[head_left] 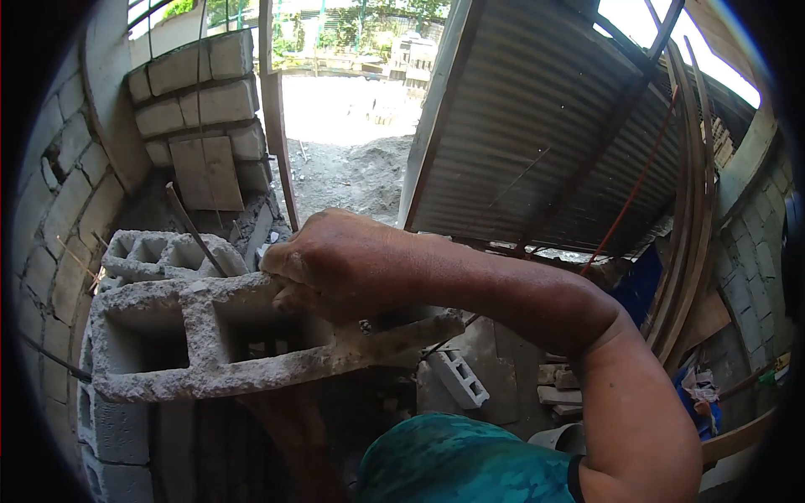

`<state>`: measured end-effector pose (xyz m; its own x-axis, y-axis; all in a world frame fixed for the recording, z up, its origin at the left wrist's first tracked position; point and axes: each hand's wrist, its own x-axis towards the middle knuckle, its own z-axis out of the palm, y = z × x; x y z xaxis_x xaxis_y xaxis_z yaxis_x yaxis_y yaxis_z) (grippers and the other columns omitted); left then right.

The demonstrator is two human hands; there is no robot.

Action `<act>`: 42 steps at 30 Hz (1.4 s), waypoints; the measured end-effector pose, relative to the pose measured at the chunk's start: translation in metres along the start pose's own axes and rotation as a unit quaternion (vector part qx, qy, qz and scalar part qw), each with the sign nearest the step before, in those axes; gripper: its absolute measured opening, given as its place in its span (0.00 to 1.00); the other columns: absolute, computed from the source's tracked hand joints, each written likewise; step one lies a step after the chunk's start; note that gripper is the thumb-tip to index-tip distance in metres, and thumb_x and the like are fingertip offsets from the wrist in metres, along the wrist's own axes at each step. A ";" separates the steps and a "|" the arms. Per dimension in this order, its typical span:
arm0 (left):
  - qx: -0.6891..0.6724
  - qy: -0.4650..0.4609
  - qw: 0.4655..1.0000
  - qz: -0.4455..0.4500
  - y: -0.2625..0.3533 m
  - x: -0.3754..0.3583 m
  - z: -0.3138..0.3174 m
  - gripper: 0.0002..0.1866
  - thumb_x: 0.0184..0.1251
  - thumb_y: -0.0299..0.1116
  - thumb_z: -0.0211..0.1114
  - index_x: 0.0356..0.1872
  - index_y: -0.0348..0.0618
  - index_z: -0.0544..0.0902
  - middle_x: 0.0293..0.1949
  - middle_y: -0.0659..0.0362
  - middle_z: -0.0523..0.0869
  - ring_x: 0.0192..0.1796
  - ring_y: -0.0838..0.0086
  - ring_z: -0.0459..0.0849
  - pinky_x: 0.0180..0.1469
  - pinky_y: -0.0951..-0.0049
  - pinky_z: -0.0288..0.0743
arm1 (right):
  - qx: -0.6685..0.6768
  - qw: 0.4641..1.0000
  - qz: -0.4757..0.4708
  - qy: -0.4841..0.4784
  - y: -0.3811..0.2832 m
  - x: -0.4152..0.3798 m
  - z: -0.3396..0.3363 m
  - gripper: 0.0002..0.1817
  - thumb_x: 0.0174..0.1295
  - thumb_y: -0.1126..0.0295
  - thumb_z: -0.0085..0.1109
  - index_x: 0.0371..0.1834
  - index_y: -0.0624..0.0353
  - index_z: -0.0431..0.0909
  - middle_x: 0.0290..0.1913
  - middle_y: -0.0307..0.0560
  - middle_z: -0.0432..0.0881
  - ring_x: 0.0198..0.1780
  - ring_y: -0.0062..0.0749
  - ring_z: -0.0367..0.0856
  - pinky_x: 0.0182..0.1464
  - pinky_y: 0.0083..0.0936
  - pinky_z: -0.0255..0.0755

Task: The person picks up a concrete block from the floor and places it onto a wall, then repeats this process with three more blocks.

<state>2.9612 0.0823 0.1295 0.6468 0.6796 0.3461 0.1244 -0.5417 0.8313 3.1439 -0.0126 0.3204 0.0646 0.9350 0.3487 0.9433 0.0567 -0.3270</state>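
Observation:
My right hand (327, 264) is closed on the far rim of a grey hollow concrete block (201, 331), fingers curled over its edge. The block lies across the view with its large cavities facing up toward me. Below it, in shadow, part of my left arm (289, 432) shows, while the fingers of that hand are hidden beneath the block. Just behind stands another hollow block (172, 251), with a metal rod (194, 228) slanting up beside it. More stacked blocks (113, 427) show under the left end of the held block.
Block walls rise at left (71, 193) and right (750, 268). A doorway opens onto bright gravel (356, 172). Beside it leans a corrugated metal sheet (553, 126), with long boards (692, 193) to its right. A loose block (459, 379) and wood pieces (559, 387) lie on the floor.

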 end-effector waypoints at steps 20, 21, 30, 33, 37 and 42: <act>-0.615 -0.054 0.782 -0.086 -0.018 -0.046 0.120 0.42 0.75 0.50 0.60 0.77 0.55 0.43 0.72 0.58 0.58 0.75 0.66 0.59 0.73 0.54 0.60 | 0.000 0.973 0.227 -0.029 0.042 -0.058 -0.005 0.19 0.49 0.76 0.68 0.46 0.72 0.81 0.33 0.53 0.87 0.35 0.29 0.87 0.41 0.25 0.79; -0.614 -0.052 0.783 -0.085 -0.009 -0.035 0.108 0.42 0.75 0.50 0.60 0.77 0.55 0.43 0.72 0.58 0.58 0.75 0.66 0.59 0.73 0.54 0.60 | 0.007 0.966 0.258 -0.036 0.042 -0.060 -0.006 0.19 0.49 0.76 0.67 0.46 0.72 0.81 0.33 0.53 0.87 0.35 0.28 0.87 0.41 0.25 0.78; -0.726 -0.124 0.571 -0.364 -0.024 -0.012 0.134 0.41 0.76 0.60 0.51 0.78 0.52 0.44 0.76 0.51 0.56 0.77 0.55 0.58 0.72 0.43 0.62 | 0.004 0.953 0.297 -0.056 0.052 -0.052 0.011 0.15 0.54 0.78 0.64 0.45 0.72 0.81 0.32 0.52 0.87 0.35 0.27 0.86 0.41 0.24 0.78; -0.691 -0.124 0.605 -0.375 -0.036 -0.004 0.127 0.45 0.74 0.64 0.51 0.79 0.51 0.42 0.77 0.51 0.54 0.78 0.56 0.57 0.72 0.42 0.61 | 0.036 0.953 0.299 -0.031 0.076 -0.063 0.029 0.14 0.55 0.77 0.64 0.45 0.72 0.82 0.32 0.51 0.87 0.35 0.25 0.86 0.40 0.23 0.77; -0.566 -0.205 0.699 -0.385 -0.065 0.006 0.125 0.51 0.65 0.73 0.52 0.77 0.47 0.47 0.72 0.47 0.63 0.72 0.51 0.67 0.62 0.40 0.73 | 0.049 0.955 0.292 -0.034 0.087 -0.059 0.039 0.14 0.56 0.77 0.65 0.45 0.72 0.81 0.31 0.50 0.87 0.34 0.23 0.85 0.39 0.24 0.77; -0.441 -0.284 0.736 -0.428 -0.065 0.016 0.102 0.56 0.60 0.81 0.44 0.77 0.46 0.53 0.67 0.45 0.72 0.62 0.50 0.79 0.45 0.47 0.82 | 0.020 0.964 0.259 -0.064 0.089 -0.049 0.040 0.14 0.56 0.77 0.66 0.45 0.71 0.81 0.32 0.53 0.87 0.34 0.28 0.86 0.39 0.25 0.78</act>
<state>3.0404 0.0778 0.0371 0.8564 0.1335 -0.4987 0.2947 0.6667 0.6845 3.2114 -0.0392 0.2392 0.4802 0.8769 0.0198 0.7817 -0.4176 -0.4633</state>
